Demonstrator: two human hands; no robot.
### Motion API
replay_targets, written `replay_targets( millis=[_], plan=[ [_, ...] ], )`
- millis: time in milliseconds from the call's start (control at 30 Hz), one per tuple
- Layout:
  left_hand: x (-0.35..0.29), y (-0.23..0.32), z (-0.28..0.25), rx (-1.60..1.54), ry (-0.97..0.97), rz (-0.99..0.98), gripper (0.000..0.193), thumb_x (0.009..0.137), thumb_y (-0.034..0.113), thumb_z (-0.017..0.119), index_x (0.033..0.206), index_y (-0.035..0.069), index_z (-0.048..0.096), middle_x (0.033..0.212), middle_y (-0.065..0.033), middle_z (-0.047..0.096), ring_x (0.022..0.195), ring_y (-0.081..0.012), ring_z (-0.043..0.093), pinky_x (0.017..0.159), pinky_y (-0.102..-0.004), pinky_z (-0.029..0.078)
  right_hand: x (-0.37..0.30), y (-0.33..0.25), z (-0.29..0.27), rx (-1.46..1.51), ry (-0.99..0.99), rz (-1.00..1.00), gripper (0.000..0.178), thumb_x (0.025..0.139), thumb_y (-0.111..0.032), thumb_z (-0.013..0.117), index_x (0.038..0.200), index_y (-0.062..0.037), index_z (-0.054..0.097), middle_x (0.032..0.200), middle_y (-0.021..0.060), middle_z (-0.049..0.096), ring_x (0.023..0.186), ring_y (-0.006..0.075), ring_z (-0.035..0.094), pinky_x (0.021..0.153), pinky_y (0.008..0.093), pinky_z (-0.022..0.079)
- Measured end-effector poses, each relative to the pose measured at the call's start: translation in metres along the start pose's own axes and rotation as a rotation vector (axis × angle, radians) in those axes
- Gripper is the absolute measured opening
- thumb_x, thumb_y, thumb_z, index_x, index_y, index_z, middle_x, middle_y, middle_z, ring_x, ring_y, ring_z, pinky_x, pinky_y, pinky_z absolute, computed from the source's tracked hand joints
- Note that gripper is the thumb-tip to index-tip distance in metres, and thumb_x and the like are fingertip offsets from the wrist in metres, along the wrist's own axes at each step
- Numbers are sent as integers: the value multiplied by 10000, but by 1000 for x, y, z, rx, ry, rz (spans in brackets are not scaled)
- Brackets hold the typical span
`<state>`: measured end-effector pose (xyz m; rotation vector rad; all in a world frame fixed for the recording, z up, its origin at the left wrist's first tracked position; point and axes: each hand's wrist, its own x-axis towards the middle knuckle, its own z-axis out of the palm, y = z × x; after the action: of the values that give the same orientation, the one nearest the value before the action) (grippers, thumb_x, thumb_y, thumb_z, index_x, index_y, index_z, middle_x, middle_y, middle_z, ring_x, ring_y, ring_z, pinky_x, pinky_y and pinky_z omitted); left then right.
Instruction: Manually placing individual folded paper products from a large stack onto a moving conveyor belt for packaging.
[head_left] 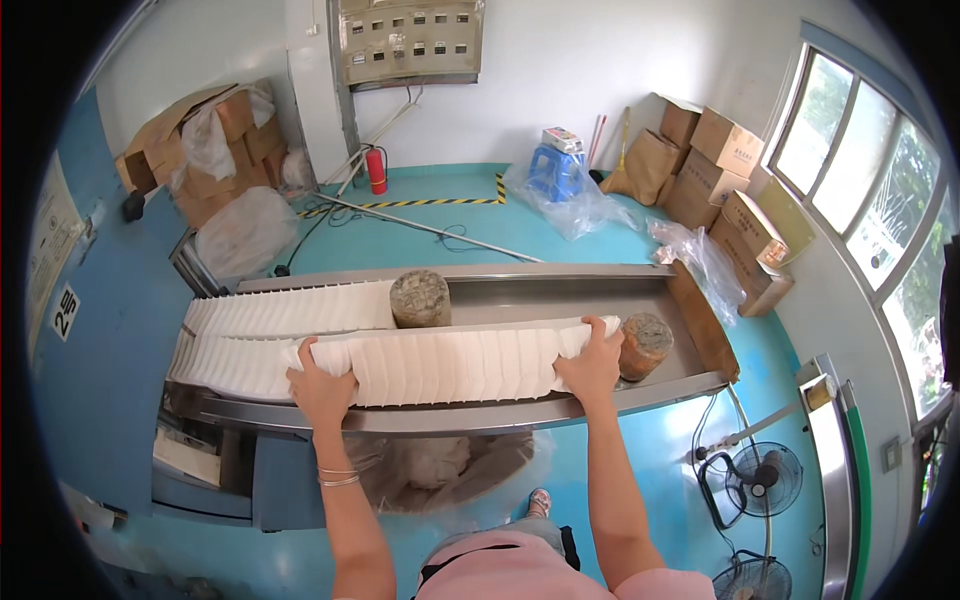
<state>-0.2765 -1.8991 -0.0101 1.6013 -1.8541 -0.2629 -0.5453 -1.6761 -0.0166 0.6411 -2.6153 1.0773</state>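
Both my hands grip a long row of white, soft-looking, ribbed pieces (pixel 455 364) packed side by side; I cannot make out their exact kind. My left hand (pixel 322 388) is closed around its left end, and my right hand (pixel 592 362) is closed around its right end. The row lies along the near side of a long metal trough (pixel 560 290). More white ribbed rows (pixel 290 308) fill the trough's left part. A grey stone-like cylinder (pixel 420 298) stands at the end of the far row. A brownish cylinder (pixel 646 346) stands just right of my right hand.
A blue machine cabinet (pixel 110 290) adjoins the trough's left end. Below the near edge sits a plastic-lined round bin (pixel 440 470). Fans (pixel 764 478) and cables are at the lower right. Cardboard boxes (pixel 712 185), a blue stool (pixel 556 172) and a fire extinguisher (pixel 376 172) stand behind.
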Motion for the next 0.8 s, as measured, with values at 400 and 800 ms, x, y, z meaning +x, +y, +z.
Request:
replay_targets(
  millis=[400,800],
  plan=[
    [-4,59,-22,-272,21,-39,737,633,134,702,1289,239,385,1113,-225,435,992,-445,514,858,-444,430,30,-11,-60,98,180,-63,692,539,-210,782,1159,-160,479,1135,185,409,1035,389,485,798,435,457],
    [-121,289,47,-624,-65,433,726,634,67,670,1297,195,401,1129,-231,444,1080,-419,449,938,-441,370,68,177,-243,16,556,86,740,503,-109,729,1180,-170,435,1216,188,360,1051,391,475,800,414,464]
  ],
)
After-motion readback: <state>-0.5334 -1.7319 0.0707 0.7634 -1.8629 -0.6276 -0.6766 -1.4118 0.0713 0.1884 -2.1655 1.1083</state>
